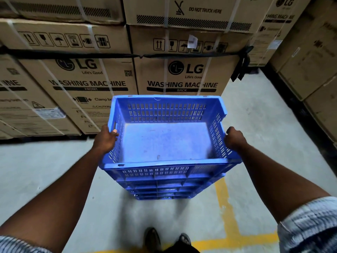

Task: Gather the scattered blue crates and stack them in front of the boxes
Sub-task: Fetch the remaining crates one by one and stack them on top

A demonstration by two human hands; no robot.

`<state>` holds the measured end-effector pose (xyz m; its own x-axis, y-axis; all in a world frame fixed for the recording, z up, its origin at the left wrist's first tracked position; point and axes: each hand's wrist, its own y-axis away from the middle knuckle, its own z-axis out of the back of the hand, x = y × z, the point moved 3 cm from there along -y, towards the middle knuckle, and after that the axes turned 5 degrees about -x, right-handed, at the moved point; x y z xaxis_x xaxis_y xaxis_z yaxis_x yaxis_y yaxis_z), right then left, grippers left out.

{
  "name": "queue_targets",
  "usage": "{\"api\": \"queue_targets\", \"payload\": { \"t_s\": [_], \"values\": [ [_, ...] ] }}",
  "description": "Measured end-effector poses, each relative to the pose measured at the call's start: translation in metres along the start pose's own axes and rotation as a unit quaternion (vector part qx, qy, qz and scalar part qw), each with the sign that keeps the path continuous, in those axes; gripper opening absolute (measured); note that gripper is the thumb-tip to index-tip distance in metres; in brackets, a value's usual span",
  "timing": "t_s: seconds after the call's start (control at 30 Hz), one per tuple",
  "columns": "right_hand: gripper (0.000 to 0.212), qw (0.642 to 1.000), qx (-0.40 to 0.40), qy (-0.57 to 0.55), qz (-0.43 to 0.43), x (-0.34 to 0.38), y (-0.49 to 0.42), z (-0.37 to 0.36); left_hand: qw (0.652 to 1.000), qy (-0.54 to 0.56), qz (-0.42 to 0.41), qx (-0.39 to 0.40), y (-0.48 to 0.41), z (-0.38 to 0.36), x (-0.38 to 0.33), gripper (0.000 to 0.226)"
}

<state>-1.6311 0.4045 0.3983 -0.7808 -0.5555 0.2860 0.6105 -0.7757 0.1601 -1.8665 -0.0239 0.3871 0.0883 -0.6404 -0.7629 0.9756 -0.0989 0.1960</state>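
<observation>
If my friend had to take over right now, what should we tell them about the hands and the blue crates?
Left hand: gripping the left rim of the top blue crate.
Right hand: gripping its right rim.
The top blue crate is empty and sits on or just above a stack of blue crates on the floor, in front of the washing machine boxes.
Done: several crates are stacked here.
Left: settle this crate squarely, let go, then look for more scattered crates; none show in this view.
</observation>
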Motion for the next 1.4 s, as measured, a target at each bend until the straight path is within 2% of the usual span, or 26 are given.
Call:
{"api": "queue_targets", "payload": {
  "t_s": [0.17,0.33,0.47,0.7,0.87,1.17,1.3,1.4],
  "values": [
    [0.028,1.000,-0.006,0.028,0.011,-0.010,-0.011,0.003,1.000,-0.020,0.003,-0.007,-0.009,-0.012,0.002,0.016],
    [0.026,0.998,-0.015,0.030,0.062,-0.008,-0.014,0.003,1.000,-0.025,0.000,-0.009,-0.013,-0.011,-0.003,0.028],
    [0.028,0.997,-0.024,0.019,0.070,-0.006,-0.013,0.004,0.998,-0.056,-0.024,-0.027,-0.001,-0.006,-0.009,0.040],
    [0.023,0.993,-0.062,-0.028,0.093,0.002,-0.018,0.012,0.991,-0.119,-0.027,-0.063,0.028,0.000,0.013,0.030],
    [0.021,0.993,-0.061,-0.036,0.095,0.008,-0.025,0.021,0.989,-0.108,-0.024,-0.096,0.024,-0.002,0.006,0.029],
    [0.022,0.996,-0.041,-0.030,0.080,-0.001,-0.029,0.003,0.986,-0.148,-0.035,-0.069,0.003,-0.008,-0.006,0.030],
    [0.020,0.994,-0.059,-0.058,0.068,-0.006,-0.031,0.002,0.983,-0.164,-0.037,-0.070,-0.002,-0.010,-0.015,0.029],
    [0.027,0.993,-0.065,-0.085,0.053,-0.017,-0.027,0.002,0.985,-0.159,-0.037,-0.062,-0.006,-0.008,-0.019,0.027]
  ]
}}
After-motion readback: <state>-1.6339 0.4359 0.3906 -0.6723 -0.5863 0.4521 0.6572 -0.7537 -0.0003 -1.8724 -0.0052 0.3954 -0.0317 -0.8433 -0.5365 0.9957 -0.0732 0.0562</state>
